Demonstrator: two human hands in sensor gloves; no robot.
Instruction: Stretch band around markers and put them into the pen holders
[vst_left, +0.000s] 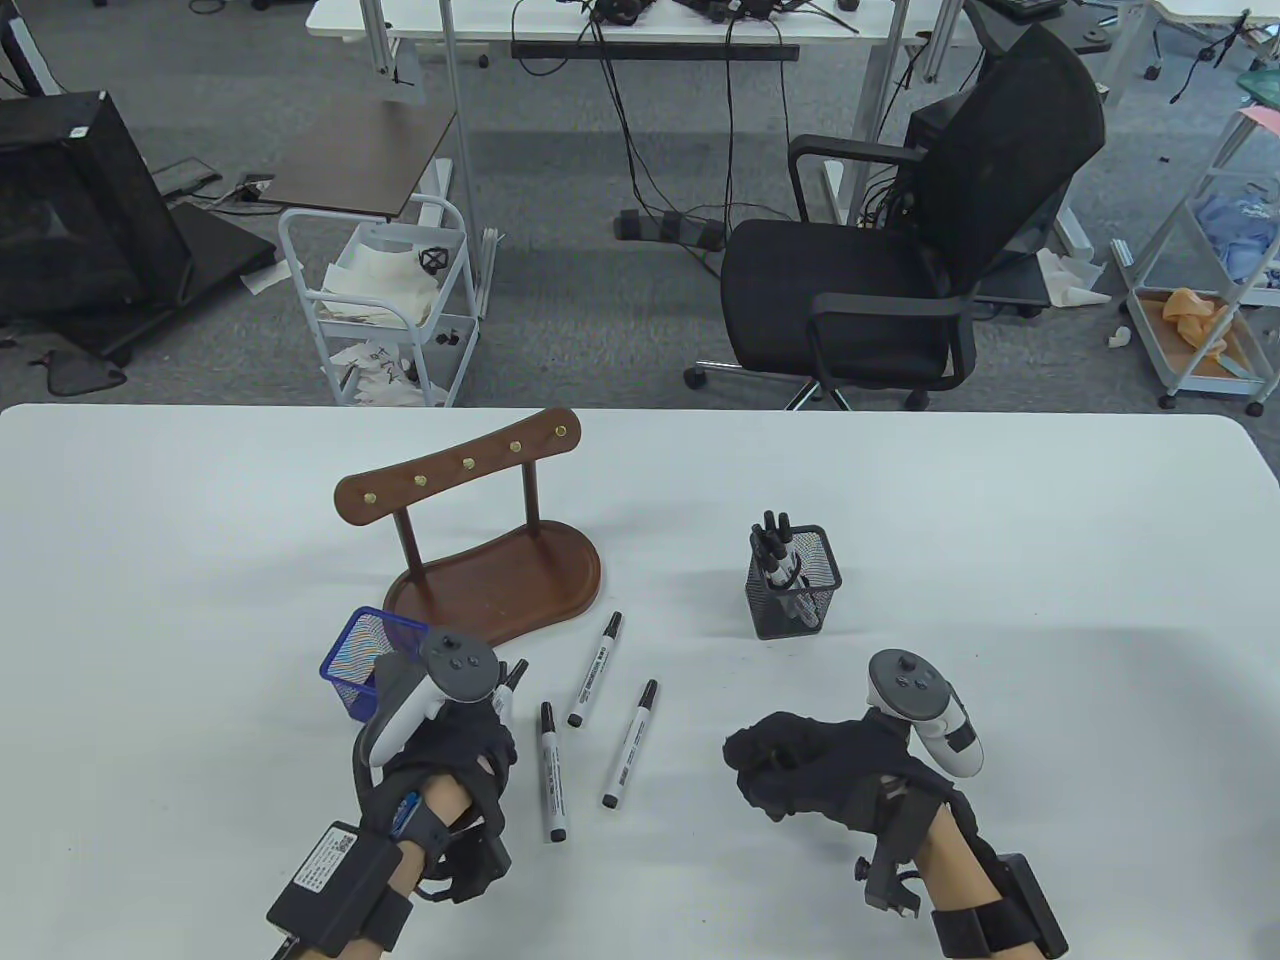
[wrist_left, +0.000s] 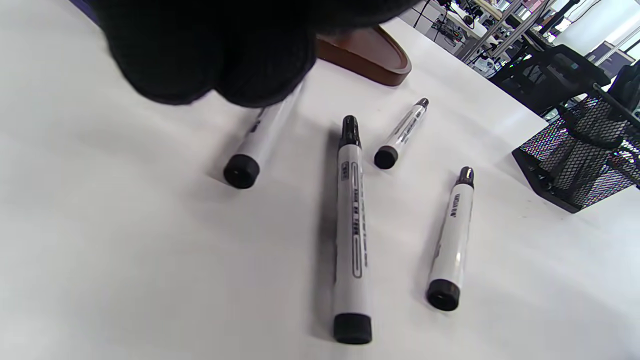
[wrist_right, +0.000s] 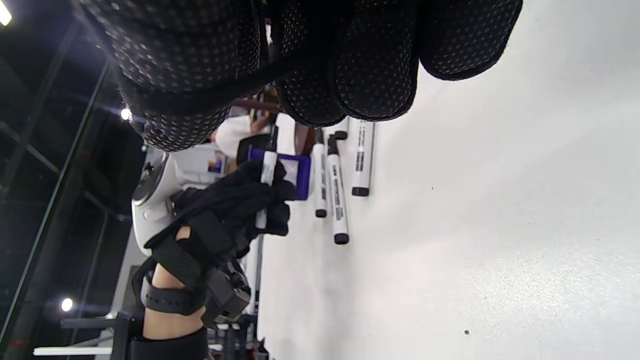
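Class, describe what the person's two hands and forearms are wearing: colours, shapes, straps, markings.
Both the left hand and right hand wear black knit gloves, the palms dotted. Grey-and-white trackers sit on their backs. Black strapped boxes ride each bare forearm; the left box bears a white label.

wooden stand (vst_left: 490, 560) crowds blue holder (vst_left: 365, 660); right side open.

We count 3 markers lying loose on the white table (vst_left: 1000, 520): one (vst_left: 553, 771), a second (vst_left: 596, 668) and a third (vst_left: 630, 743). 1 more marker (wrist_left: 260, 137) is held in the left hand (vst_left: 455, 750). We see 2 mesh pen holders, 1 blue (vst_left: 355, 660) and 1 black (vst_left: 797, 590), the black one holding several markers we cannot count exactly. There is 1 wooden stand (vst_left: 490, 560) and 2 gloved hands, the other being the right hand (vst_left: 810, 765).
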